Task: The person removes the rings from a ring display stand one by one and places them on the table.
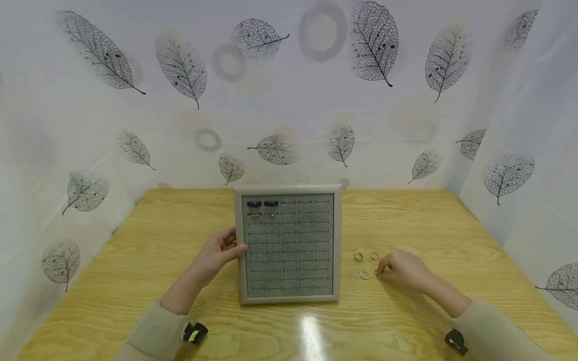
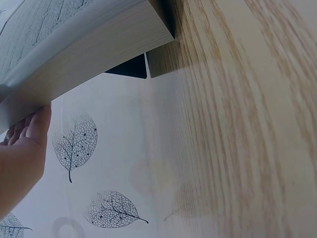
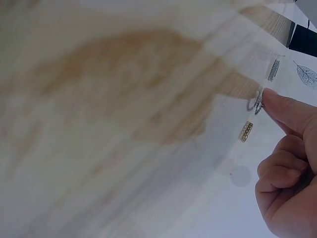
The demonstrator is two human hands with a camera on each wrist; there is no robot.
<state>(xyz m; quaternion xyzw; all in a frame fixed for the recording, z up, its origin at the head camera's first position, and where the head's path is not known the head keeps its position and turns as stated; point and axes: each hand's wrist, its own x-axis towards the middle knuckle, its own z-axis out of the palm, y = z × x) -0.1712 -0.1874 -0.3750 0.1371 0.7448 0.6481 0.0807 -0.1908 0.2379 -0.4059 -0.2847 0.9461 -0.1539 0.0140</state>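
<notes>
A grey ring display tray (image 1: 289,299) stands in the middle of the wooden table, with two dark rings (image 1: 262,204) and two thin rings (image 1: 262,214) in its top-left slots. My left hand (image 1: 222,249) rests against the tray's left edge (image 2: 89,54), its fingers (image 2: 30,128) fairly straight. My right hand (image 1: 397,268) lies on the table to the right of the tray, and its fingertip (image 3: 285,106) pinches a small silver ring (image 3: 255,101). Three loose rings lie close by: one (image 1: 358,256), a second (image 1: 375,255) and a third (image 1: 364,275).
The wooden table (image 1: 149,250) is walled on three sides by white sheets printed with leaves (image 1: 180,65). A dark prop (image 2: 129,68) shows under the tray's raised back. Another ring (image 3: 245,131) lies near the fingertip.
</notes>
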